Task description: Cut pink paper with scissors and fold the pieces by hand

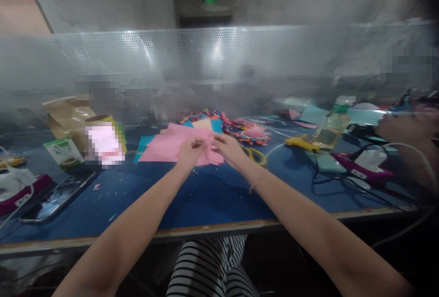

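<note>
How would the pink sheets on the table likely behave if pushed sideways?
The pink sheets look thin, so they would probably be light and floppy. They lie unevenly overlapped, so the upper ones may slide over those below. The blue sheet showing beneath could perhaps shift too.

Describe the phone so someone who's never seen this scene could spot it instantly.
Start at the blue table and go to its near left. The phone lies slanted there, right of a purple power strip, nearer than the green-and-white box. Its flat, glossy dark screen sets it apart.
</note>
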The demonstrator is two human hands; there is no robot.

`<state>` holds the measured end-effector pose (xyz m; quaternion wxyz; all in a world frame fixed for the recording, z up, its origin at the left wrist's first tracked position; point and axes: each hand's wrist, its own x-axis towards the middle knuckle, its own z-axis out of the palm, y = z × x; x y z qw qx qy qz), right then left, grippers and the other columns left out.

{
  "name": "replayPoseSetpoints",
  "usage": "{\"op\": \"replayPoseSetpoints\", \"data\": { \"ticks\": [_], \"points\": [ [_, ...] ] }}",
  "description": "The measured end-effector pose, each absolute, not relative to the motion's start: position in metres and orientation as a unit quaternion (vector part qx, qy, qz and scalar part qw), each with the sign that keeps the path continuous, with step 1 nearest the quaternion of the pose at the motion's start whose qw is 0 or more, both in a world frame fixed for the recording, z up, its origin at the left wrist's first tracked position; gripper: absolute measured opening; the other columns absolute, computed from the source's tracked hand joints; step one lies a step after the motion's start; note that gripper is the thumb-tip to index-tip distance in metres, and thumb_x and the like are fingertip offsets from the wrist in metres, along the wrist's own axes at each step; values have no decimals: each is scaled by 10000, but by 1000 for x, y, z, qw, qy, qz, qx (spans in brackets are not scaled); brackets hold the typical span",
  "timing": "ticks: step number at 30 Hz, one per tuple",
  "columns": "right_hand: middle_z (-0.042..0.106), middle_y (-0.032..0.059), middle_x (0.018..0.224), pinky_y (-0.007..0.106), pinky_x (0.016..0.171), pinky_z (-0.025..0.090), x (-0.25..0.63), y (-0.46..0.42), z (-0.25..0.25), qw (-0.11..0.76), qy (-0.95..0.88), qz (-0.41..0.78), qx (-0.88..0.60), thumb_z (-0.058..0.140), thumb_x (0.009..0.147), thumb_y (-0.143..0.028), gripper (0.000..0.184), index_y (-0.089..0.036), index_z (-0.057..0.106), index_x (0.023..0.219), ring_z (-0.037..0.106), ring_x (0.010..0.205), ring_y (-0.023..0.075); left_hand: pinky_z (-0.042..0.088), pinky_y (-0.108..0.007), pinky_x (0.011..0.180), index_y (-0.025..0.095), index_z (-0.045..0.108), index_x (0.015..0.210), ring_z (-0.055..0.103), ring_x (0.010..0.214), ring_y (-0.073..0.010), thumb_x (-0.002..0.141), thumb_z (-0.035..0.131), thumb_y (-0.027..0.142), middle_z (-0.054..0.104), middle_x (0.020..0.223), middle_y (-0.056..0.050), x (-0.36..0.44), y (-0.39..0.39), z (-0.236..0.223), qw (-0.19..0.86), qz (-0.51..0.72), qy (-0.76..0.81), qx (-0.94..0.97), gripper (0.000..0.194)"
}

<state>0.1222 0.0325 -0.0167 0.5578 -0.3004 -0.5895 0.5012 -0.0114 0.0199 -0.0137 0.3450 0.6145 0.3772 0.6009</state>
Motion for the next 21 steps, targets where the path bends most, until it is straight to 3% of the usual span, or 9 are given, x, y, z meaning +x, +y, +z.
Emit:
{"op": "replayPoseSetpoints", "data": {
  "ticks": [12,21],
  "points": [
    [539,-37,673,184,566,402,125,27,-10,577,-538,548,-280,660,533,-279,252,-167,563,737,492,605,47,417,-280,780,166,657,762,580,789,-153,616,581,220,658,806,-47,-12,19,-13,328,607,349,634,173],
    [522,-44,644,185,549,402,124,28,-12,590,-537,533,-283,652,535,-297,246,-167,552,718,488,595,52,431,-266,714,170,655,753,580,732,-149,625,575,260,651,764,-38,-10,14,-10,311,598,354,648,175]
  ]
}}
